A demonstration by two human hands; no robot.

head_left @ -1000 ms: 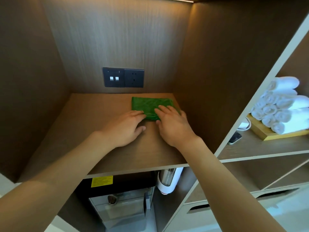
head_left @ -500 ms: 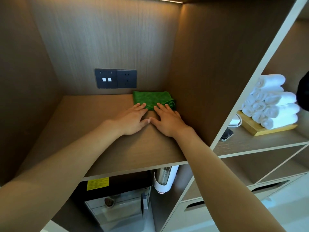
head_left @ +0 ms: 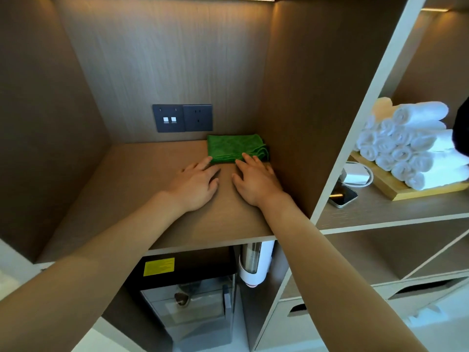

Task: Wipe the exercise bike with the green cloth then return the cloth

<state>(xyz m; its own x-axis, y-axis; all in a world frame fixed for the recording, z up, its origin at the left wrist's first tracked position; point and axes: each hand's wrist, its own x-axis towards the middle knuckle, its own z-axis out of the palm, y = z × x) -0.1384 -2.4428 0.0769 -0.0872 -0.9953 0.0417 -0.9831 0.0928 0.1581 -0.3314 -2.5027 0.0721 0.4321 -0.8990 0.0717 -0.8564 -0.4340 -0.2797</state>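
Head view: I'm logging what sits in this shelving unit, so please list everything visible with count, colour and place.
green cloth: one, green, folded, back right corner of the wooden shelf
switch and socket plates: two, dark grey, back wall above the shelf
rolled towels: a stack, count unclear, white, on a tray in the right compartment
wooden tray: one, light wood, right compartment
charger with cable: one, white, left of the tray
phone: one, dark screen, front of the right compartment
cup dispenser: one, white and clear, below the shelf
yellow label: one, yellow, on the dark appliance below
left hand: flat on the shelf, fingers touching the cloth's near edge
right hand: flat, fingers on the cloth's near edge
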